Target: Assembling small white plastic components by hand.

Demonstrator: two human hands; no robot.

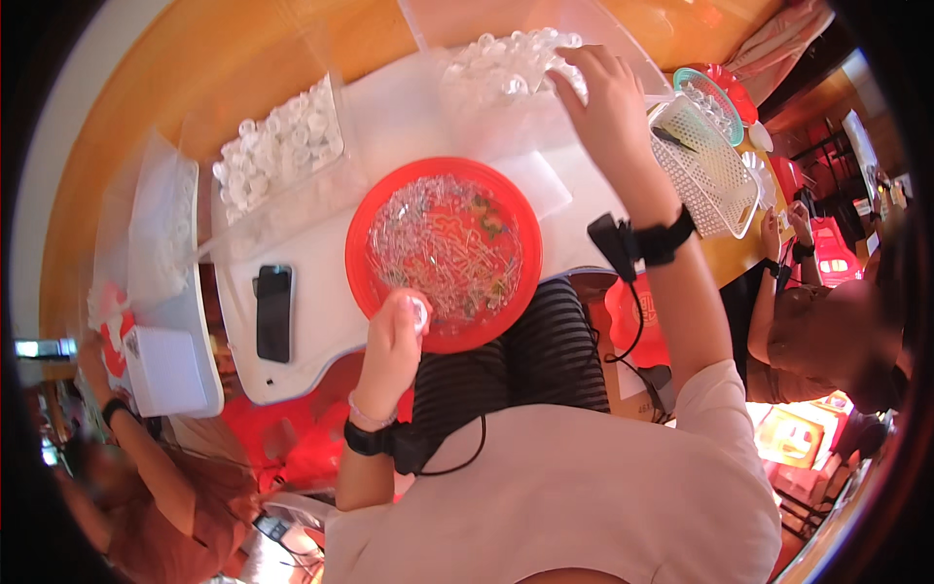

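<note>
My left hand [391, 343] is closed around a small round white plastic piece [419, 314], at the near left rim of a red basin [361, 209]. Many thin clear plastic pieces [413, 224] lie in the basin, with a few greenish bits among them. Farther off to the right, my right hand [611, 107] reaches over a clear bin [525, 125] that holds a heap of round clear-white pieces [501, 63]. Its thumb and fingers are apart at the heap's right side, and I see nothing held between them.
Left of the basin lies a dark phone [274, 311]. A second clear bin of white pieces [282, 146] stands behind it. On the right are a white perforated basket [705, 175] and a teal basket [715, 97]. Co-workers sit at both sides; one's arm [161, 467] shows at left.
</note>
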